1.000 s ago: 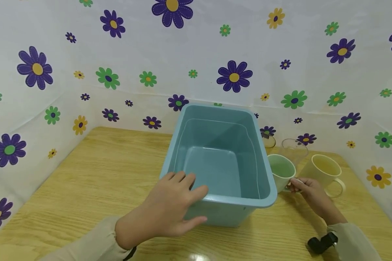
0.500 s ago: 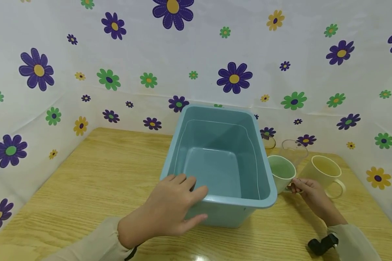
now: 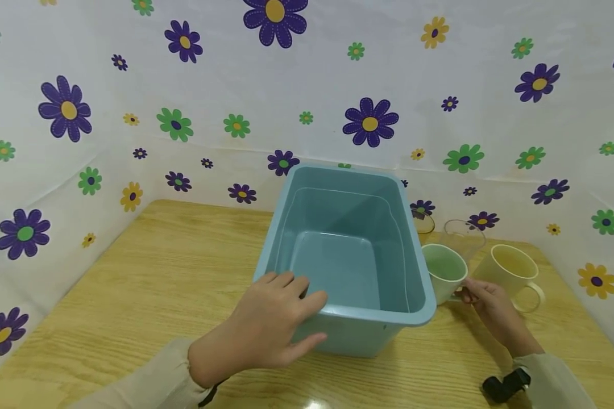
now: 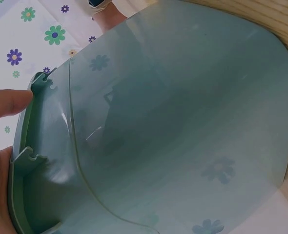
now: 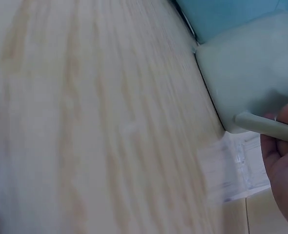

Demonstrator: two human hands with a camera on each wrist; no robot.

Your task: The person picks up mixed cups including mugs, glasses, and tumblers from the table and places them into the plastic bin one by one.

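Observation:
A blue plastic bin (image 3: 337,335) stands upright on the table, its inside bare. My left hand (image 3: 266,326) grips the near rim, fingers hooked over it and the thumb outside; in the left wrist view the thumb (image 4: 10,103) lies against the rim's outer side. Right beside the bin is a pale green mug (image 3: 440,287). My right hand (image 3: 498,315) pinches its handle, which the right wrist view shows as a curved green handle (image 5: 268,127) with fingers behind it. The mug's base looks to be on the table.
A cream-yellow mug (image 3: 496,275) stands right of the green one, close to my right hand. Behind them is a clear glass (image 3: 463,241), with another clear rim (image 3: 423,221) partly hidden by the bin. A flower-printed sheet (image 3: 312,74) encloses the wooden table (image 3: 148,284).
The head view has shifted slightly. Both hands keep their holds, on the bin rim and on the mug handle, and bin and mugs stay in place.

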